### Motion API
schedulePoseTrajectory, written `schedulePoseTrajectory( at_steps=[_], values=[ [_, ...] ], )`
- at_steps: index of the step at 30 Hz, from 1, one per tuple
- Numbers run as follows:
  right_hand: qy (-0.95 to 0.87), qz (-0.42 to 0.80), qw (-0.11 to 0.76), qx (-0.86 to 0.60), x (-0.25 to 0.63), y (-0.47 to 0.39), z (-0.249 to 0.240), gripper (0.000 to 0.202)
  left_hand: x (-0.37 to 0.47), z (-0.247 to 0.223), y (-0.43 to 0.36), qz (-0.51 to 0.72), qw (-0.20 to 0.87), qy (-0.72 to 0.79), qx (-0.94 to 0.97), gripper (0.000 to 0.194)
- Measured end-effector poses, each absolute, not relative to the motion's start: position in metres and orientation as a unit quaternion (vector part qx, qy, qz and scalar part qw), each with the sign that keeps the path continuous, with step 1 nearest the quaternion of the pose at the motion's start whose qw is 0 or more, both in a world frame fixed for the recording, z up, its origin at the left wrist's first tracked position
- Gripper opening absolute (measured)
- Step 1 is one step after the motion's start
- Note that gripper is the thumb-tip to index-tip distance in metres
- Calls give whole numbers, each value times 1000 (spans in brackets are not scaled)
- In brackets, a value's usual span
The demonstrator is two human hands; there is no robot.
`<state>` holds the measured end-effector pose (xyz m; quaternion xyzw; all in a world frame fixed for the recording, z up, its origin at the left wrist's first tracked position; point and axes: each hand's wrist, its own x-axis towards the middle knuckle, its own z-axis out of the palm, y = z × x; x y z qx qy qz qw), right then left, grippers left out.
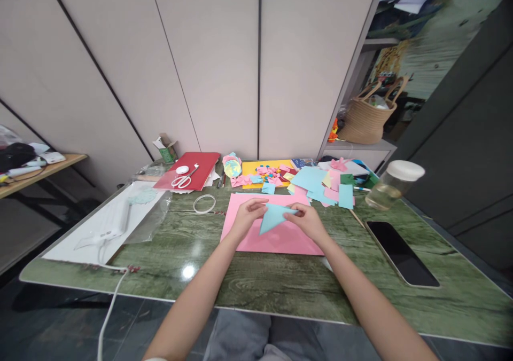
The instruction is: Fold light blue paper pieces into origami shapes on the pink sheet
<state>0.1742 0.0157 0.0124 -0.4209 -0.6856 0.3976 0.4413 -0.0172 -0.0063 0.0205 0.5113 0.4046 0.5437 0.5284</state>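
A person's left hand (pixel 249 214) and right hand (pixel 308 220) pinch 1 pointed, light-blue paper (pixel 274 218) between them, over a pink sheet (pixel 268 244) on a green tabletop (pixel 268 286). White-handled scissors (pixel 183 180) lie on red paper (pixel 205 163) farther left.

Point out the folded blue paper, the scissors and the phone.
Folded blue paper (pixel 274 217), head view: middle of its face.
Scissors (pixel 189 176), head view: where handles meet blades.
Phone (pixel 402 253), head view: middle of its dark screen.

No text, label, brand, number or sign can be read on anything in view.
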Motion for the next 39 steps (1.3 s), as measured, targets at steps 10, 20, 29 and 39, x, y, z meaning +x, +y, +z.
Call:
schedulePoseTrajectory(
  at_steps=[10, 20, 29, 39],
  values=[
    [-658, 424, 467, -411, 173, 13, 14, 23, -16, 15, -3, 556, 475, 434, 526, 35],
    [-559, 602, 459, -338, 153, 1, 12, 42, -10, 16, -6, 600, 447, 435, 501, 30],
    [-556, 565, 488, -364, 154, 4, 10, 37, -7, 15, -8, 596, 454, 441, 494, 32],
    [-556, 555, 489, -379, 154, 3, 9, 36, -6, 17, -9, 600, 470, 436, 478, 32]
  ],
)
